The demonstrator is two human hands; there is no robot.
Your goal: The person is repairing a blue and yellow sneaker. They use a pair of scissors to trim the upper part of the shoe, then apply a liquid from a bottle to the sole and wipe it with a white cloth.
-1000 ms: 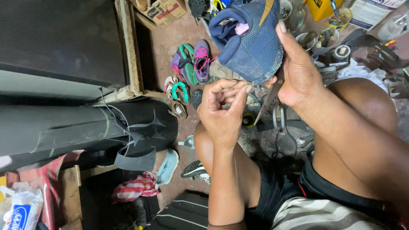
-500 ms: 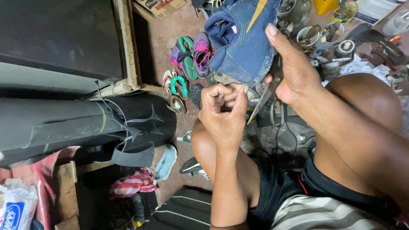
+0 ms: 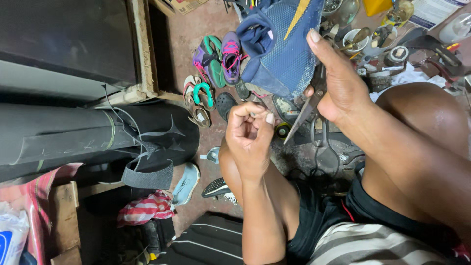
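As before, right hand (image 3: 338, 83) grips blue shoe (image 3: 284, 49), scissors (image 3: 306, 110) | left hand (image 3: 250, 135) fingers stay pinched

place: my shoe-repair workshop, floor level | signs: worn sandals (image 3: 198, 98) and sneakers (image 3: 221, 56) piled on the concrete | rolled black rubber sheets (image 3: 73, 135) | scissors (image 3: 306, 110) | cluttered tins (image 3: 355, 39), probably glue, too blurred to tell

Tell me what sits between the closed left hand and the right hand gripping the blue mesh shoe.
In the head view, the metal scissors held in the right hand point down between it and the left hand, under the blue mesh shoe.
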